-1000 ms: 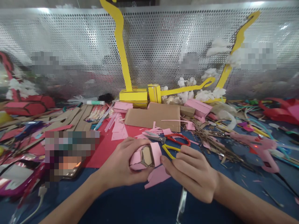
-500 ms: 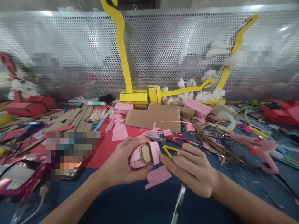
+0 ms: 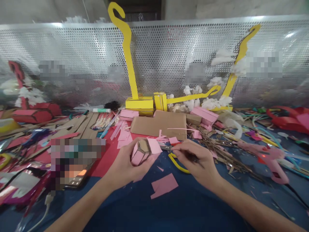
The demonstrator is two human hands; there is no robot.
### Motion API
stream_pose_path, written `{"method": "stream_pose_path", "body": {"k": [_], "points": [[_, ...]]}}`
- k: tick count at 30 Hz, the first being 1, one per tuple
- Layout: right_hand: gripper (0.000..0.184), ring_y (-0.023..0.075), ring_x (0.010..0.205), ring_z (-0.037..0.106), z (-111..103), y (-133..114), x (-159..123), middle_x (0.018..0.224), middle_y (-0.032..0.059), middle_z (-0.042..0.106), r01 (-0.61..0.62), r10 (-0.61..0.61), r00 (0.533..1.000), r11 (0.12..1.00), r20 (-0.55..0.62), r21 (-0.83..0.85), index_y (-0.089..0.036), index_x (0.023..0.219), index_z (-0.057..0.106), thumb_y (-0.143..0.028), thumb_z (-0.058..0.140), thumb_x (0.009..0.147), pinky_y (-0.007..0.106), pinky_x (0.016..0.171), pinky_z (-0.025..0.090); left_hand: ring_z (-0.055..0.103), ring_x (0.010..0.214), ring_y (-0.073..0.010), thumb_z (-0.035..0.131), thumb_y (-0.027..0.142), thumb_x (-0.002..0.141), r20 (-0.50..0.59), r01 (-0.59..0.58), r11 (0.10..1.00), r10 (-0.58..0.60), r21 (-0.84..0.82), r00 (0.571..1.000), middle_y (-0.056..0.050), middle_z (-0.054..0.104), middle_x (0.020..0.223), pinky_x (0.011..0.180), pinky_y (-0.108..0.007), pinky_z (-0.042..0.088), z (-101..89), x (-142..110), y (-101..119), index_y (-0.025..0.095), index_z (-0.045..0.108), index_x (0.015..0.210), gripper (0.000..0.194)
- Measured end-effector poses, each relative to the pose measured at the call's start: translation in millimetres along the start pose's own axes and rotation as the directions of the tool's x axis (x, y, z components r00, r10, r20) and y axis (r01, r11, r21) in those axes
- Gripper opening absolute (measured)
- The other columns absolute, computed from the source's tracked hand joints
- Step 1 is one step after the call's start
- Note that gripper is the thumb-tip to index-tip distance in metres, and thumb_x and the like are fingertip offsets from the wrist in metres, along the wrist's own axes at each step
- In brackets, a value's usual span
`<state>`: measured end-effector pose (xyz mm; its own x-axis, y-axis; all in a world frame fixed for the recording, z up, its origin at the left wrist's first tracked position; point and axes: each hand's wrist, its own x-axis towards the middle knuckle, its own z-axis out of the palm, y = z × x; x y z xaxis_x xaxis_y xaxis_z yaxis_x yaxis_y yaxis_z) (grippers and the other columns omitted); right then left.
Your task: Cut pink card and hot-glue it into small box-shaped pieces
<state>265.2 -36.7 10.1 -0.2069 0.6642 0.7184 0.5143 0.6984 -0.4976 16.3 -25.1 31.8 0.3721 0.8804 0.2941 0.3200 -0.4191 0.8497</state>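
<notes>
My left hand [image 3: 131, 166] is wrapped round a small pink-paper-covered cardboard box [image 3: 140, 154]. Its many-sided open end faces up, and a pink paper flap [image 3: 154, 146] sticks out to the right. To the right of the flap, apart from it, is my right hand [image 3: 196, 159], with thumb and forefinger pinched and the other fingers curled. What lies inside those fingers is hidden. Just beneath and left of it are scissors with a yellow handle [image 3: 177, 163]; a bit of red handle shows behind. A cut pink paper piece [image 3: 164, 186] and a small pink scrap [image 3: 160, 168] are below.
A pink glue gun [image 3: 265, 156] lies at the right. Brown cardboard [image 3: 159, 125] and yellow hooked paper models [image 3: 139, 103] stand behind, before a perforated metal panel [image 3: 159, 48]. At the left are a phone [image 3: 74, 182] and cardboard strips [image 3: 82, 124].
My right hand has drawn away from the flap and turned, its fingers now pinched. The metal tool below it is out of sight. The box has tilted; a small pink scrap now shows.
</notes>
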Motion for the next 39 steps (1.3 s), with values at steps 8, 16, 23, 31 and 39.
{"method": "stream_pose_path", "body": {"k": [8, 16, 23, 31, 39], "points": [[0.027, 0.0149, 0.066, 0.061, 9.3, 7.0, -3.2, 0.073, 0.0021, 0.067, -0.298, 0.269, 0.937, 0.948, 0.223, 0.111, -0.017, 0.084, 0.071, -0.035, 0.057, 0.100, 0.025, 0.059, 0.049, 0.075, 0.100, -0.0269, 0.074, 0.054, 0.085, 0.013, 0.260, 0.927, -0.267, -0.271, 0.964, -0.010, 0.078, 0.112, 0.083, -0.036, 0.063, -1.2, -0.6, -21.5, 0.017, 0.064, 0.117, 0.050], [0.041, 0.0106, 0.060, 0.044, 8.1, -4.6, -11.6, 0.078, -0.0008, 0.055, -0.228, 0.151, 0.944, 0.942, 0.294, 0.246, -0.021, 0.145, 0.055, -0.025, 0.049, 0.104, 0.021, 0.051, 0.039, 0.078, 0.080, -0.0264, 0.068, 0.057, 0.089, 0.251, 0.345, 0.897, -0.279, -0.277, 0.927, -0.007, 0.080, 0.087, 0.070, -0.035, 0.064, 6.1, 1.2, -9.2, 0.018, 0.065, 0.121, 0.050], [0.049, 0.0123, 0.065, 0.044, 12.3, -0.3, -18.0, 0.079, 0.0007, 0.056, -0.052, -0.016, 0.954, 0.974, 0.298, 0.219, -0.019, 0.148, 0.053, -0.015, 0.051, 0.100, 0.023, 0.057, 0.044, 0.076, 0.092, -0.0231, 0.071, 0.051, 0.089, 0.147, 0.254, 0.922, -0.219, -0.291, 0.965, -0.006, 0.080, 0.107, 0.073, -0.028, 0.062, 13.0, -1.4, -20.1, 0.025, 0.068, 0.123, 0.043], [0.057, 0.0121, 0.064, 0.042, 13.1, -1.8, -18.9, 0.078, -0.0023, 0.053, -0.078, -0.016, 0.932, 0.967, 0.362, 0.244, -0.024, 0.156, 0.041, -0.015, 0.050, 0.100, 0.022, 0.057, 0.040, 0.076, 0.095, -0.0254, 0.071, 0.049, 0.090, 0.143, 0.236, 0.926, -0.202, -0.293, 0.969, -0.008, 0.080, 0.107, 0.076, -0.033, 0.063, 13.2, -1.3, -21.0, 0.023, 0.069, 0.122, 0.041], [0.062, 0.0109, 0.062, 0.038, 14.3, -6.1, -19.0, 0.076, -0.0040, 0.048, -0.213, 0.061, 0.873, 0.940, 0.484, 0.266, -0.022, 0.161, 0.029, -0.017, 0.048, 0.102, 0.022, 0.056, 0.036, 0.073, 0.106, -0.0266, 0.069, 0.047, 0.092, 0.172, 0.223, 0.919, -0.175, -0.324, 0.969, -0.009, 0.078, 0.116, 0.088, -0.036, 0.061, 13.3, 1.9, -18.6, 0.020, 0.068, 0.120, 0.040]]}}
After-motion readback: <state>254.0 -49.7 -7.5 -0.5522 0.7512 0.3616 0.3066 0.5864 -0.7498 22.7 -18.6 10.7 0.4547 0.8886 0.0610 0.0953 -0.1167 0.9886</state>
